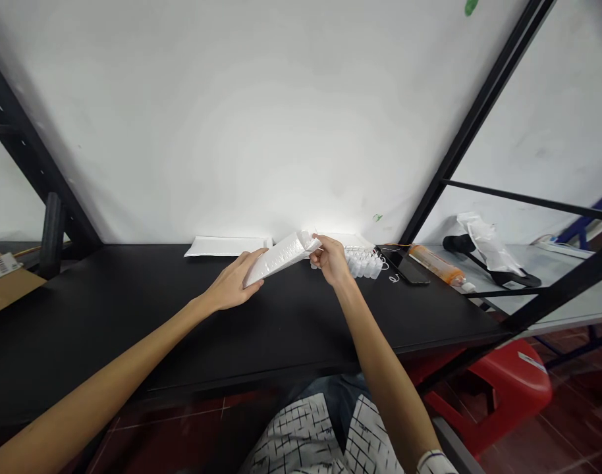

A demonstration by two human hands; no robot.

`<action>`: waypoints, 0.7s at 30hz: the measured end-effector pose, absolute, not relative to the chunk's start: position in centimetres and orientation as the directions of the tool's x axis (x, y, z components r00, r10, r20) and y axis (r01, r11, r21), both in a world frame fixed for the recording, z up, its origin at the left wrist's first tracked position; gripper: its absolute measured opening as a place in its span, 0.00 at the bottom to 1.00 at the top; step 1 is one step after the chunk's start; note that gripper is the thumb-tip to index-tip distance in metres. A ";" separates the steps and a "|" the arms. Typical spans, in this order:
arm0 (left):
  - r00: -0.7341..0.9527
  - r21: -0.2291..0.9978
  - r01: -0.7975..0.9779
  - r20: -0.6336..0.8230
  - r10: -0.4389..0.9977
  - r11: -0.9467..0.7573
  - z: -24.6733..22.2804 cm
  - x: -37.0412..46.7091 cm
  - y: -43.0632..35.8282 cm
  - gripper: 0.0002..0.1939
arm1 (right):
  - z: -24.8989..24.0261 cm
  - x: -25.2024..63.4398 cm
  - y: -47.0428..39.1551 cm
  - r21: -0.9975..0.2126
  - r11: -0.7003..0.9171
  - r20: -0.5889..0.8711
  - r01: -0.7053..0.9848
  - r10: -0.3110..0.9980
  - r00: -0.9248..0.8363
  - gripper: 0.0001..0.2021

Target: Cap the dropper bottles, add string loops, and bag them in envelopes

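A white bubble mailer [280, 257] is held tilted above the black table, its right end higher than its left. My left hand [235, 280] grips the lower left end, thumb below and fingers over the top. At the upper right end, where the mailer looks crumpled or folded, my right hand [331, 258] pinches its edge between thumb and fingers. Behind my left hand another flat white mailer [226, 246] lies against the wall. Just right of my right hand sits a row of small whitish translucent pieces [365, 263] with thin loops; their kind is unclear.
On the black table [281, 342], a dark phone [404, 266] and an orange bottle [437, 264] lie to the right. A cardboard piece [14, 289] is at the left edge. Black frame bars [471, 118] rise on both sides. A red stool [503, 388] stands below right.
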State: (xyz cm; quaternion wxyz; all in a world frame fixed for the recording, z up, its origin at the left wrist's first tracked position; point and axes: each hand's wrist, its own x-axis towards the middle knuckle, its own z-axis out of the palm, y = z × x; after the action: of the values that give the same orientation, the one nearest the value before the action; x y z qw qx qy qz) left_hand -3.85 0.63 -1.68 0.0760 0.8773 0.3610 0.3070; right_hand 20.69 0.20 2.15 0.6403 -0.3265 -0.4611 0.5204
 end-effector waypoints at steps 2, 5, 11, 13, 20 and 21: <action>0.544 0.351 0.605 0.472 0.693 -0.714 -1.8 -4.1 0.9 0.34 | 1.9 20.6 0.2 -0.907 0.236 0.242 -0.348 0.970 0.027 0.21; 0.479 0.346 0.637 0.523 0.705 -0.689 -1.3 -4.8 1.4 0.33 | 1.8 21.0 0.1 -0.924 0.240 0.239 -0.296 0.970 0.042 0.25; 0.250 0.222 0.845 0.640 0.727 -0.486 1.6 -7.3 5.2 0.34 | 1.4 24.3 -0.9 -0.906 0.417 0.387 -0.073 0.886 0.256 0.25; 0.336 0.083 0.880 0.589 0.735 -0.468 1.6 -8.2 7.4 0.33 | 1.1 25.7 -1.3 -0.880 0.471 0.462 0.054 0.825 0.325 0.23; 0.455 -0.068 0.866 0.518 0.724 -0.496 -3.2 -10.2 12.7 0.25 | 0.4 31.2 -1.9 -0.774 0.435 0.630 0.460 0.601 0.492 0.16; 0.462 -0.078 0.864 0.519 0.719 -0.498 -3.7 -10.3 12.7 0.27 | 0.3 32.0 -1.9 -0.766 0.405 0.637 0.499 0.584 0.503 0.16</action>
State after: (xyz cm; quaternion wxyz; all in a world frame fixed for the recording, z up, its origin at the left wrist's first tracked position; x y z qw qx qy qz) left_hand -10.35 12.75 -3.71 -0.1676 0.8383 0.4720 0.2155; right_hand 32.00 -1.88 0.31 0.6745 -0.5443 -0.4977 0.0314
